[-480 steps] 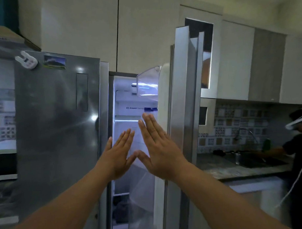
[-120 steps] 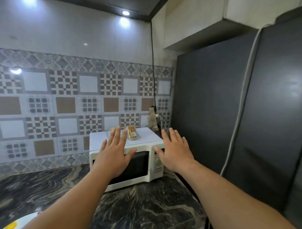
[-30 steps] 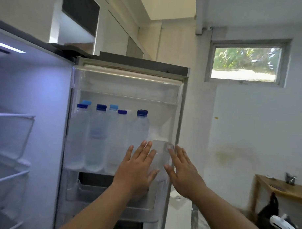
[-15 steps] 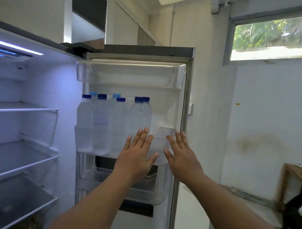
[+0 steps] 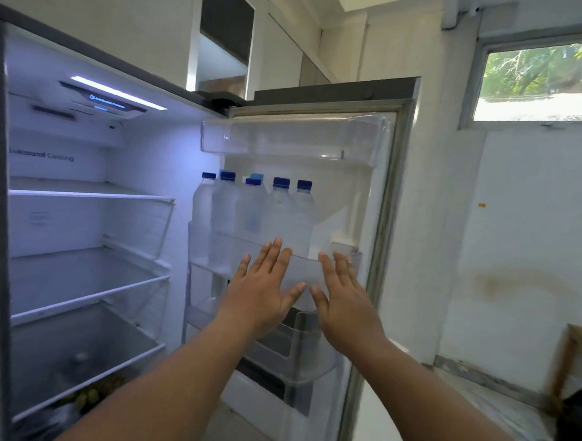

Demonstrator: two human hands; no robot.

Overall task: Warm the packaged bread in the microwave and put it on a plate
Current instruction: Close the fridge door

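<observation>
i have both hands raised in front of the open fridge. my left hand point(image 5: 264, 297) and right hand point(image 5: 344, 298) are held flat, backs toward me, fingers straight and slightly spread, holding nothing, side by side with the thumbs close but apart. they hover before the clear middle door bin point(image 5: 317, 270) on the fridge door point(image 5: 387, 223); i cannot tell whether the fingertips touch it. behind the left hand a row of water bottles point(image 5: 253, 219) with blue caps stands upright in that bin. above it is an upper door bin point(image 5: 292, 138), below it a lower door bin point(image 5: 298, 349).

compared with half a second ago, the view has swung left and nearer: more of the fridge interior point(image 5: 84, 246) shows, with its lit ceiling strip point(image 5: 117, 92) and glass shelves point(image 5: 86, 289), and some greenish produce point(image 5: 89, 394), blurred, lies on the lowest shelf at near left. the hands have kept the same flat pose. the window point(image 5: 538, 77) has slid toward the far right edge.

four seconds ago the packaged bread lay on top of the microwave; now neither is in view, so i cannot tell where the bread is.
</observation>
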